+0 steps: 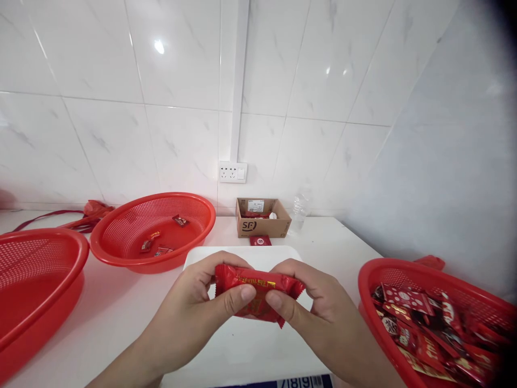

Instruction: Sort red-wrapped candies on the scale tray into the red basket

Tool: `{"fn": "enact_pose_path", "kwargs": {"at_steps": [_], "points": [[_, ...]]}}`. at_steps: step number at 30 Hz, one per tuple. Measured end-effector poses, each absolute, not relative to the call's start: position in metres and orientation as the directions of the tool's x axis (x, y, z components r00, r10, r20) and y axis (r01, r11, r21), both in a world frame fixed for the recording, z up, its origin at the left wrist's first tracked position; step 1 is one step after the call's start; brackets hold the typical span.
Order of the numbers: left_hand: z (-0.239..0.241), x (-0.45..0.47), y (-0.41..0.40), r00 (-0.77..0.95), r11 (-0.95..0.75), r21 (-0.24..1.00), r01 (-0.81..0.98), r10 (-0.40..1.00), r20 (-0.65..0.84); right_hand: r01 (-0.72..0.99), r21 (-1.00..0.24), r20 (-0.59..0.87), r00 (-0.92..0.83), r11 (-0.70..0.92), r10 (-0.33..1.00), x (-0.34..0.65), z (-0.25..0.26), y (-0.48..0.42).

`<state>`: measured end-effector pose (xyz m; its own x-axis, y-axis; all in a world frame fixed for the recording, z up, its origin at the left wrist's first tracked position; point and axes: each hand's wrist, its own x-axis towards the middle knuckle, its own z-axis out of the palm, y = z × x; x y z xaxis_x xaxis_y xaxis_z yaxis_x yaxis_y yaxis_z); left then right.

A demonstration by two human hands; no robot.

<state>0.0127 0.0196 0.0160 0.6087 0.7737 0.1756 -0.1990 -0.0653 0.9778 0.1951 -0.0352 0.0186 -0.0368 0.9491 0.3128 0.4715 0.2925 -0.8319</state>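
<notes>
A red wrapped snack packet with gold lettering and crimped ends is held up in the middle of the head view. My left hand grips its left part, thumb pressed on the front. On the other side my right hand is closed round the right part, its thumb also on the front. The two thumb tips lie close together near the packet's middle. Beneath the hands is a white tray, partly covered by them. What is inside the wrapper is hidden.
At right stands a red basket full of wrapped snacks. Another red basket at back left holds several small packets; a third red basket stands at far left. A cardboard box and a clear plastic bottle are near the wall.
</notes>
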Motion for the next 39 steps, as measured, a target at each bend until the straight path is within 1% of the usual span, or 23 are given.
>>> {"fn": "enact_pose_path", "kwargs": {"at_steps": [5,7,10,12,14,16,18,23,27,30,33,35,37,39], "points": [[0.017,0.014,0.02,0.604,-0.024,0.951,-0.308,0.767,0.215,0.462,-0.791,0.441,-0.025,0.402,0.897,0.195,0.016,-0.035],[0.016,0.013,0.022,0.593,-0.016,0.945,-0.327,0.775,0.219,0.438,-0.797,0.455,-0.016,0.415,0.89,0.195,0.016,-0.036],[0.013,0.012,0.024,0.59,0.013,0.945,-0.326,0.784,0.193,0.369,-0.838,0.438,0.018,0.401,0.899,0.194,0.016,-0.037],[0.011,0.012,0.024,0.621,0.048,0.941,-0.335,0.762,0.182,0.286,-0.884,0.409,0.089,0.37,0.908,0.195,0.015,-0.035],[0.01,0.012,0.023,0.655,0.052,0.929,-0.366,0.723,0.218,0.144,-0.926,0.369,0.146,0.349,0.918,0.196,0.012,-0.032],[0.009,0.013,0.02,0.663,0.008,0.924,-0.382,0.699,0.268,-0.012,-0.936,0.346,0.163,0.352,0.924,0.199,0.009,-0.027],[0.009,0.014,0.018,0.649,-0.038,0.924,-0.381,0.7,0.297,-0.111,-0.925,0.342,0.169,0.362,0.924,0.203,0.006,-0.023],[0.009,0.015,0.018,0.602,0.013,0.892,-0.453,0.742,0.295,-0.213,-0.919,0.299,0.172,0.332,0.939,0.206,0.004,-0.019],[0.008,0.013,0.022,0.592,0.013,0.899,-0.438,0.756,0.277,-0.276,-0.909,0.288,0.132,0.314,0.949,0.205,0.005,-0.017],[0.008,0.011,0.024,0.603,0.017,0.903,-0.43,0.749,0.273,-0.269,-0.915,0.279,0.114,0.3,0.954,0.206,0.004,-0.017],[0.009,0.011,0.025,0.606,0.01,0.908,-0.418,0.748,0.27,-0.182,-0.927,0.31,0.119,0.327,0.943,0.209,0.005,-0.018],[0.011,0.01,0.027,0.581,-0.046,0.924,-0.379,0.766,0.276,-0.059,-0.931,0.349,0.151,0.36,0.925,0.209,0.008,-0.02],[0.013,0.01,0.03,0.552,-0.126,0.94,-0.316,0.781,0.29,0.101,-0.924,0.381,0.205,0.368,0.902,0.208,0.011,-0.021],[0.013,0.011,0.033,0.564,-0.155,0.96,-0.233,0.783,0.263,0.271,-0.887,0.436,0.23,0.373,0.87,0.206,0.013,-0.022]]}}
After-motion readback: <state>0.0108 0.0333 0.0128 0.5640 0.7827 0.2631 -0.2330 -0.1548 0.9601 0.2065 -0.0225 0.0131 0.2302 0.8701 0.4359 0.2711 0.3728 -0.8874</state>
